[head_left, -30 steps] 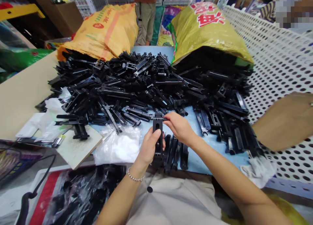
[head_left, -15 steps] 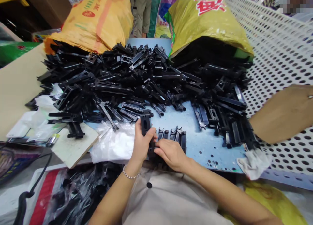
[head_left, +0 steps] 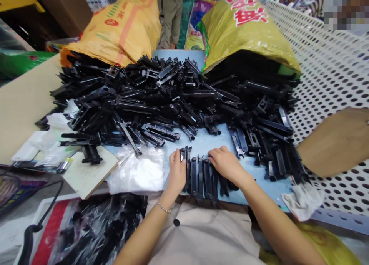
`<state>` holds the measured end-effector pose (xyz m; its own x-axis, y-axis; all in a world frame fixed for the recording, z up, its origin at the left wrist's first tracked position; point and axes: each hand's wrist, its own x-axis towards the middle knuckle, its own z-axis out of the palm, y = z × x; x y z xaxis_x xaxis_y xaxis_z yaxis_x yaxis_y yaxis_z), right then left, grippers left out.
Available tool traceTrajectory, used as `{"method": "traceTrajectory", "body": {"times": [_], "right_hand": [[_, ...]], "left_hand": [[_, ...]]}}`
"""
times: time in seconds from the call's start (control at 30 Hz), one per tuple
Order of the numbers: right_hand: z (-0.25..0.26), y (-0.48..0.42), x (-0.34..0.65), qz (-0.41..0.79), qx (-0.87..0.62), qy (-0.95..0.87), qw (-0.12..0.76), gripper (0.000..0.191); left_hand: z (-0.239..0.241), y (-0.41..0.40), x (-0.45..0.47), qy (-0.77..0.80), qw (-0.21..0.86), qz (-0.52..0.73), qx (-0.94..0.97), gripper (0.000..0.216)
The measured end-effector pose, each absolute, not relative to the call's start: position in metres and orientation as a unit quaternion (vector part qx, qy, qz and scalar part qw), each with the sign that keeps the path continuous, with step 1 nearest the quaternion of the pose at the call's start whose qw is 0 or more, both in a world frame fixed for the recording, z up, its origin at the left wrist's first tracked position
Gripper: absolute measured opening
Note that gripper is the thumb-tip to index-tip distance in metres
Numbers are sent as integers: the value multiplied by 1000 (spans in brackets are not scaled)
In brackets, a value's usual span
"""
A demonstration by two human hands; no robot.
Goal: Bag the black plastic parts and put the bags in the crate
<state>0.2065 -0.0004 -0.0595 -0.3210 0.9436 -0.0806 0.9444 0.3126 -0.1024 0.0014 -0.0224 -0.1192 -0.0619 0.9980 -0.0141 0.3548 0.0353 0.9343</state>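
A large heap of black plastic parts (head_left: 161, 98), long and slotted, lies on a pale blue work surface (head_left: 207, 142). Nearer me, a tight row of the same parts (head_left: 200, 178) stands side by side. My left hand (head_left: 177, 173) grips the part at the row's left end. My right hand (head_left: 226, 165) rests on the tops of the row's right side, fingers together. The row's lower ends are partly hidden behind my forearms' edge and the table front.
An orange sack (head_left: 115, 30) and a yellow sack (head_left: 245, 30) spill parts at the back. A white perforated panel (head_left: 325, 73) with cardboard (head_left: 334, 142) lies right. White plastic (head_left: 135, 173) and a board (head_left: 89, 176) lie left. A bag of black parts (head_left: 95, 226) sits below. A person (head_left: 168, 19) stands beyond.
My hands have moved apart and down to the row. The part lifted in my left hand a second ago is no longer raised, and the row has grown longer and straighter.
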Motion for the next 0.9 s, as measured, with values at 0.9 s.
{"method": "traceTrajectory", "body": {"times": [0.9], "right_hand": [[-18, 13, 165, -35, 423, 872, -245, 33]], "left_hand": [[-21, -41, -8, 436, 720, 420, 339, 54]]}}
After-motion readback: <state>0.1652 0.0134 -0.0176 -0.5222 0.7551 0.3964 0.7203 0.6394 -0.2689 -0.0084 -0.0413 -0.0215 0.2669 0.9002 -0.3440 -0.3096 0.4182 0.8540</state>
